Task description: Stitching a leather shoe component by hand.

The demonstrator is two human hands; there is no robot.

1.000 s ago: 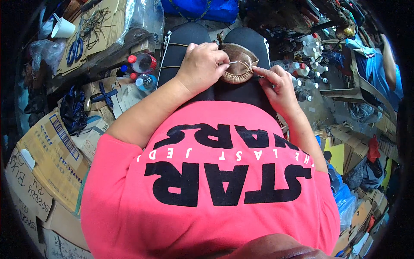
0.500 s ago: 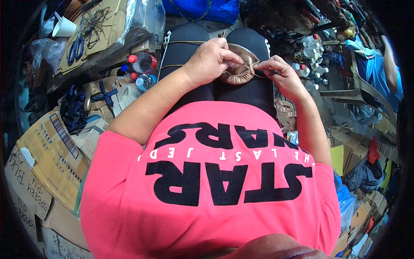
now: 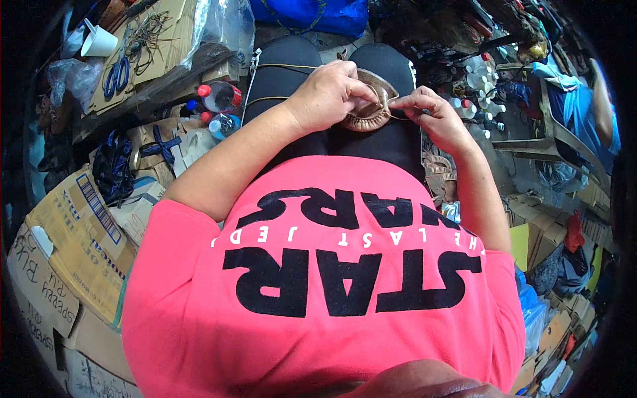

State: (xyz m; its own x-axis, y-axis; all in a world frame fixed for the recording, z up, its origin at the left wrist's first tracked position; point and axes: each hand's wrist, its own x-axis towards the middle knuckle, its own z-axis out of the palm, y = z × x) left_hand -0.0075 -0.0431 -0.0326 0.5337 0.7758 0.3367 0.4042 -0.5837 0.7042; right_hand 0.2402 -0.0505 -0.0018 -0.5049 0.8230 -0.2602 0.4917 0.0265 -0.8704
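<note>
A brown leather moccasin-style shoe upper (image 3: 369, 123) with a puckered, ridged edge rests on my black-clad thighs. My left hand (image 3: 330, 93) is closed over its left side, thumb and fingertips pinched together near the lacing at the opening. Close by on the right, my right hand (image 3: 432, 114) pinches a thin tan leather lace at the shoe's right edge. More of the lace (image 3: 284, 65) runs across my left thigh in two lines. My fingers hide part of the upper and the exact spot where the lace passes through.
On the left, blue-handled scissors (image 3: 116, 75), loose cords (image 3: 147, 40) and a white cup (image 3: 99, 41) lie on a cardboard-covered bench. Bottles (image 3: 220, 97) stand beside my left leg, others by my right. Cardboard boxes (image 3: 79, 212) pile up at left. A plastic chair (image 3: 554, 136) stands at right.
My left hand has shifted slightly right and down toward the lacing. The shoe upper has tilted a little, showing less of its inside. My right hand stays nearly in place.
</note>
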